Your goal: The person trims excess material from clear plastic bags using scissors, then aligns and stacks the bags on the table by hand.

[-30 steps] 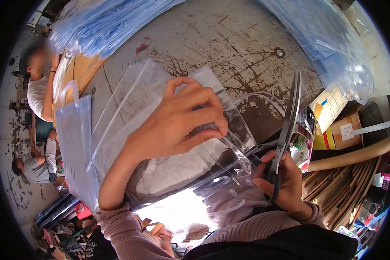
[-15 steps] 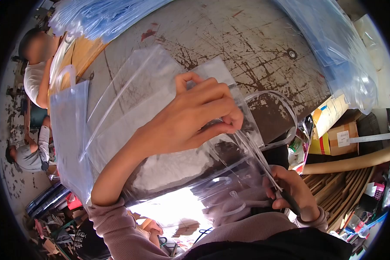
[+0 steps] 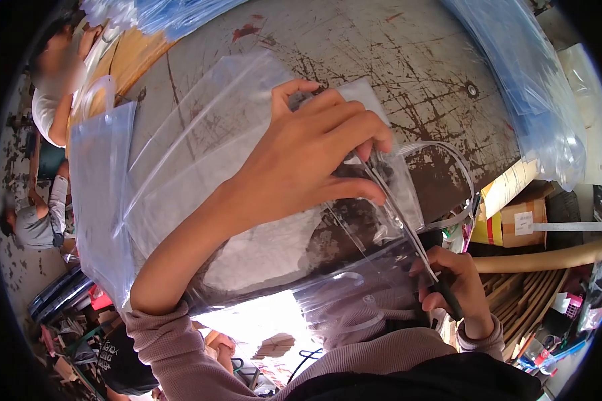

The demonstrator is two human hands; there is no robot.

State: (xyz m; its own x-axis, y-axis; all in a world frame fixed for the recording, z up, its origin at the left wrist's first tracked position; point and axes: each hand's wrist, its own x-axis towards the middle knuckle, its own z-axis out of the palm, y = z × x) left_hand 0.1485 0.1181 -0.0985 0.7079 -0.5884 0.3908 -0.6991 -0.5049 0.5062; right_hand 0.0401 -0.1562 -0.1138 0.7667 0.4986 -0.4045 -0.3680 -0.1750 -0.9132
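A clear plastic bag [image 3: 267, 257] lies over the worn table [image 3: 354, 47] and hangs past its near edge. My left hand [image 3: 311, 150] is on the bag, thumb and fingers closing around its upper right edge. In my right hand [image 3: 455, 287] are black-handled scissors [image 3: 418, 247], their blades pointing up and left along the bag's edge, close below my left fingertips. A clear strap loop [image 3: 465, 167] curves out to the right of the bag.
Bluish plastic piles lie at the back left [image 3: 174, 17] and right [image 3: 532, 87]. Another clear bag [image 3: 100, 194] hangs at the left. Two people sit beyond it. Cardboard boxes [image 3: 522, 224], a tube [image 3: 542, 259] and stacked cardboard [image 3: 528, 301] are at the right.
The scissors have tilted from upright down to the bag's edge, between the hands. My left hand has moved up and right, its thumb now farther from the fingers.
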